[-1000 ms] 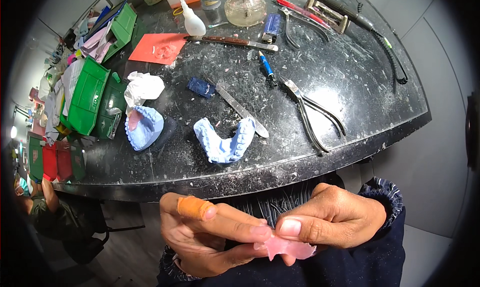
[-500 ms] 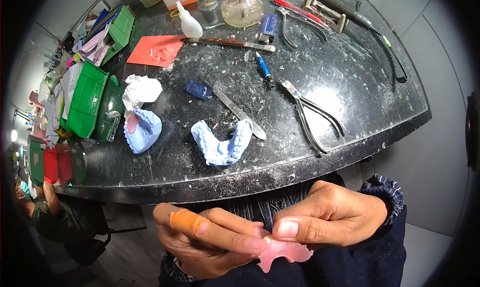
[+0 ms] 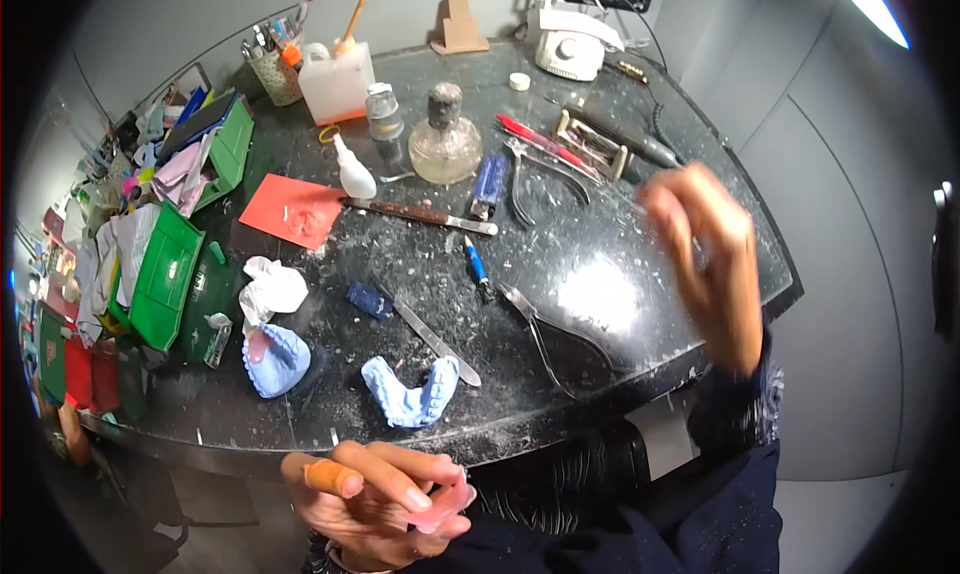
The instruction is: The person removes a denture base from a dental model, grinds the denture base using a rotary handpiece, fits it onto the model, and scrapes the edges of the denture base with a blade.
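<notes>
My left hand (image 3: 370,504) grips a thin pink horseshoe-shaped piece (image 3: 445,506), its orange-wrapped finger (image 3: 333,478) lifted, just below the bench edge. My right hand (image 3: 705,264) is raised over the bench's right side, blurred, fingers loosely bent and apart, close to a dark handpiece (image 3: 645,144). Two blue dental casts lie on the black bench (image 3: 650,354): one (image 3: 275,364) with a pink patch, the other (image 3: 410,394) horseshoe-shaped. Pliers (image 3: 540,329), a metal spatula (image 3: 430,339) and a blue pen (image 3: 475,261) lie behind them.
Green bins (image 3: 160,304) fill the left side, with a co-worker's arm (image 3: 75,434) below. A glass burner (image 3: 446,154), jug (image 3: 335,86), white bottle (image 3: 355,169), red pens (image 3: 545,144) and white control unit (image 3: 568,52) stand or lie toward the back.
My right hand has left the pink piece and moved up and right over the bench. My left hand still holds it, slightly further left. The view has tilted up, showing the bench's back.
</notes>
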